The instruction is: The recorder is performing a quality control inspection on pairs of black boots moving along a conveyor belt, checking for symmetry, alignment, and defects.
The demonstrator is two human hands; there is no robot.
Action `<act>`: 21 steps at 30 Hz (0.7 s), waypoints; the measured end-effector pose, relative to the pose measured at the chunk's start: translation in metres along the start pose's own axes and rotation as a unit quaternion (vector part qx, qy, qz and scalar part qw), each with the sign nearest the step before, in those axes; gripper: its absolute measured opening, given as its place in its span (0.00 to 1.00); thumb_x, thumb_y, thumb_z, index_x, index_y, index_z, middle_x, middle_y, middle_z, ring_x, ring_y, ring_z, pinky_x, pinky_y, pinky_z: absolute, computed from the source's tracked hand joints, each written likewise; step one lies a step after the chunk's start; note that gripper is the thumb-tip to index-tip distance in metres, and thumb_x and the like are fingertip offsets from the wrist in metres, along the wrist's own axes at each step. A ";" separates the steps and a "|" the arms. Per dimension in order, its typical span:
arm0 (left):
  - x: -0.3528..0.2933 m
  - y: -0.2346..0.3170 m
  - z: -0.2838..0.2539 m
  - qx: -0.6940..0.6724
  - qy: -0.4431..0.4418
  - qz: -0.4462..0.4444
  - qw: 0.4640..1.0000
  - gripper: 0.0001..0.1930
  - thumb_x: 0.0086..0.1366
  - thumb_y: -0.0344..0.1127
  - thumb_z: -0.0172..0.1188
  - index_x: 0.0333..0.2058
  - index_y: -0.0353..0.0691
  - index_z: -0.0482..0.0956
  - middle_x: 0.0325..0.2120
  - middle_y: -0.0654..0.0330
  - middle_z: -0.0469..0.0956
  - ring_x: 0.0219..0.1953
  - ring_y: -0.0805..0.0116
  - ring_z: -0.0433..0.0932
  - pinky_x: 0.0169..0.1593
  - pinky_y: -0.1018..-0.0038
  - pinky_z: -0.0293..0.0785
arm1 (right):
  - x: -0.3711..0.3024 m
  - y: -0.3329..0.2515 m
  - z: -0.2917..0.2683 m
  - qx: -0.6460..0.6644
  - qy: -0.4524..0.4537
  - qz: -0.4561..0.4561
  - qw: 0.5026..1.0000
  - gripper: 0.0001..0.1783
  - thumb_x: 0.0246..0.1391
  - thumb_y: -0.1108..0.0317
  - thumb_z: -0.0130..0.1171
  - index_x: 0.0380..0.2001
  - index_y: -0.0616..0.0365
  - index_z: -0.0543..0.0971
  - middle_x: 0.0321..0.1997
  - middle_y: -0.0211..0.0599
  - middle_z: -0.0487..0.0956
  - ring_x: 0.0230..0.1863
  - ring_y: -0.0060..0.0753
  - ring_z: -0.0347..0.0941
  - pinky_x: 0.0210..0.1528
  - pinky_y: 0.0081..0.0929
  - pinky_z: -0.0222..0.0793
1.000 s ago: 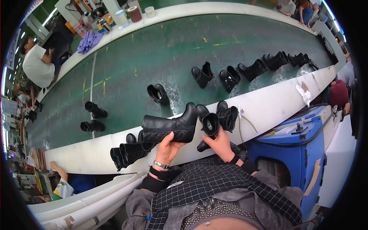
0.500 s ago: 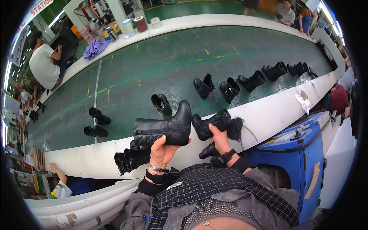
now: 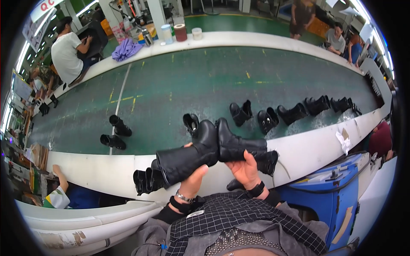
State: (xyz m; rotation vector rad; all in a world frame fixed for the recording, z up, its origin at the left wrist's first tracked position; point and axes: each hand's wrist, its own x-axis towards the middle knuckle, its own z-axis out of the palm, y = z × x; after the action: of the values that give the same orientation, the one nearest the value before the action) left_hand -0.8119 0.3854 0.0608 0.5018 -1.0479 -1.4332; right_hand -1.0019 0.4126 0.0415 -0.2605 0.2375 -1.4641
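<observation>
Clerk: Head view, the only one to be listed. By which landmark are places given?

Checker: By the white surface (image 3: pixel 98 168), bordering the near side of the green belt (image 3: pixel 179 77).

Clerk: Item one?

Checker: First boot (image 3: pixel 183 160), black, held above the white surface by the left hand (image 3: pixel 191 183). The fingers (image 3: pixel 188 145) are curled over its far side, and the thumb is laid along its near side, by the heel.

Clerk: Item two?

Checker: Second boot (image 3: pixel 239 144), black, held above the white surface by the right hand (image 3: pixel 246 173). Its underside is supported by the fingers; the thumb is set against its near side.

Clerk: Governing relation?

Checker: Each boot is found directly in the fingers, on their belt-facing side, and each is nearest its own hand. The soles are turned toward one another and seem to meet; whether contact is made cannot be told.

Clerk: Direction and long axis?

Checker: Both toes are pointed past the white surface, toward the belt. The first shaft is slanted toward the surface's left end, its opening lowered; the second shaft is laid toward the right end, roughly along the surface.

Clerk: Adjacent stock?

Checker: On the white surface, left of the first boot, a black boot pair (image 3: pixel 143 181). Above its right part, a third shaft (image 3: pixel 270 163), partly hidden; whether it is held or rested cannot be told. Beyond the surface, on the belt, a lone pair (image 3: pixel 116 132) toward the left and a boot row (image 3: pixel 292 114) toward the right.
</observation>
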 end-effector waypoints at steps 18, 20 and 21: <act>0.021 0.042 0.038 0.500 -0.210 0.201 0.816 0.35 0.39 0.37 0.68 0.51 0.47 0.72 0.63 0.38 0.45 0.63 0.41 0.51 0.62 0.56 0.50 | 0.006 0.000 -0.043 0.109 0.024 0.096 0.989 0.32 0.47 0.69 0.58 0.58 0.57 0.64 0.58 0.44 0.69 0.59 0.46 0.64 0.62 0.48 0.59; 0.029 0.058 0.034 0.315 -0.288 0.040 0.903 0.36 0.36 0.36 0.60 0.52 0.41 0.70 0.64 0.39 0.44 0.65 0.44 0.47 0.65 0.57 0.43 | 0.005 -0.002 -0.054 0.142 0.050 0.134 0.979 0.31 0.47 0.70 0.57 0.57 0.58 0.65 0.57 0.44 0.70 0.58 0.45 0.66 0.61 0.46 0.60; 0.030 0.052 0.025 0.214 -0.294 -0.009 0.931 0.40 0.33 0.37 0.54 0.54 0.35 0.66 0.65 0.42 0.43 0.67 0.49 0.44 0.66 0.60 0.38 | 0.006 -0.004 -0.055 0.134 0.047 0.141 0.980 0.30 0.47 0.71 0.56 0.56 0.59 0.65 0.57 0.44 0.70 0.58 0.45 0.67 0.61 0.44 0.61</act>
State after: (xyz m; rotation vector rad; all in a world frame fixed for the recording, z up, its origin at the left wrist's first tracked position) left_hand -0.8090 0.3717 0.1242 0.3917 -1.8663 -1.4035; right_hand -1.0221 0.4047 -0.0099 0.0589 0.1438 -1.2113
